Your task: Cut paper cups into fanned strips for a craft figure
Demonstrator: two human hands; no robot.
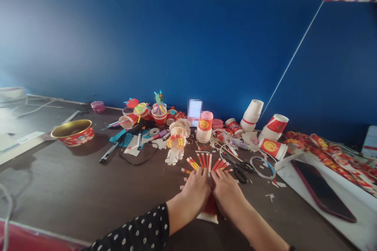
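Note:
A red and white paper cup point(210, 208) lies on the dark table, its wall cut into strips point(203, 160) that fan out away from me. My left hand point(198, 189) presses on its left side with bent fingers. From the right, my right hand point(226, 188) holds it the same way, and the two hands almost meet over the middle. Much of the cup is hidden under my fingers. Just beyond my right hand are black-handled scissors point(240, 173). A cut-paper figure point(176, 141) stands past my left hand.
A red and gold bowl point(73, 133) and a utility knife point(112, 151) are on the left. Stacked paper cups point(251, 115) stand at the back, beside a coil of white cord point(220, 139). A phone point(322, 190) lies in a white tray point(361, 200) on the right. Paper scraps litter the table.

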